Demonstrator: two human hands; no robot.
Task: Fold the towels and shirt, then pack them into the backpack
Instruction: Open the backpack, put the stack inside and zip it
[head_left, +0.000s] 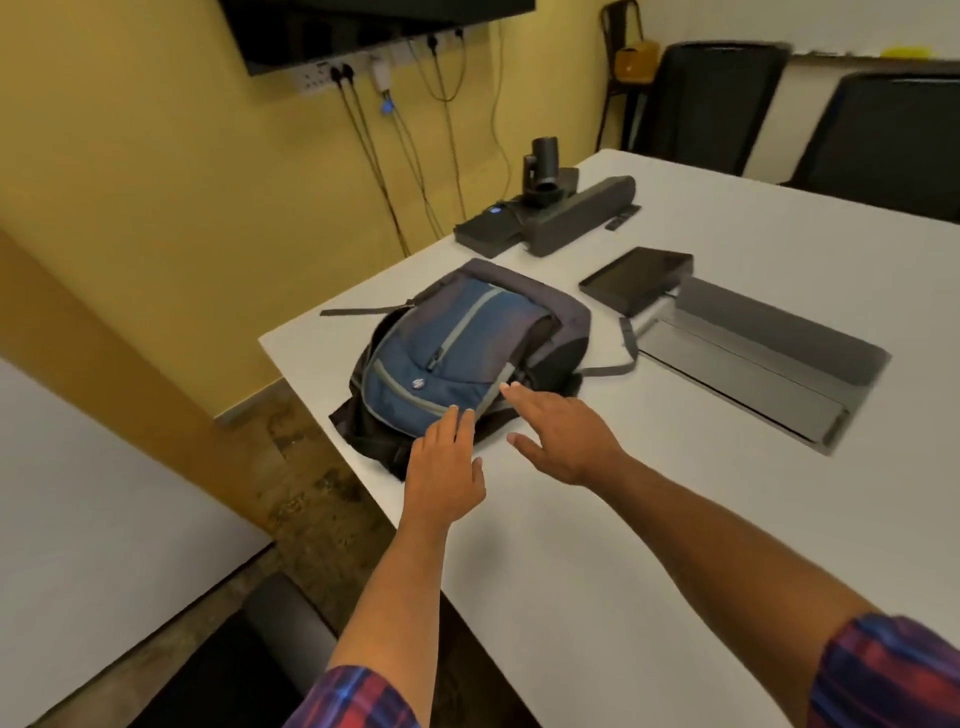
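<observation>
A blue and dark grey backpack (447, 353) lies flat on the near left corner of the white table (597, 545), its straps trailing to both sides. My left hand (447, 467) is stretched out flat, fingertips touching the backpack's near edge. My right hand (563, 434) hovers just right of that edge with its fingers spread and nothing in it. No towels or shirt appear in the head view.
A conference camera (543, 169) on a dark speaker bar (576, 213) stands at the table's far edge. A black tablet (636, 280) and an open grey cable hatch (753, 358) sit right of the backpack. Black chairs (711, 98) stand behind; cables hang on the yellow wall.
</observation>
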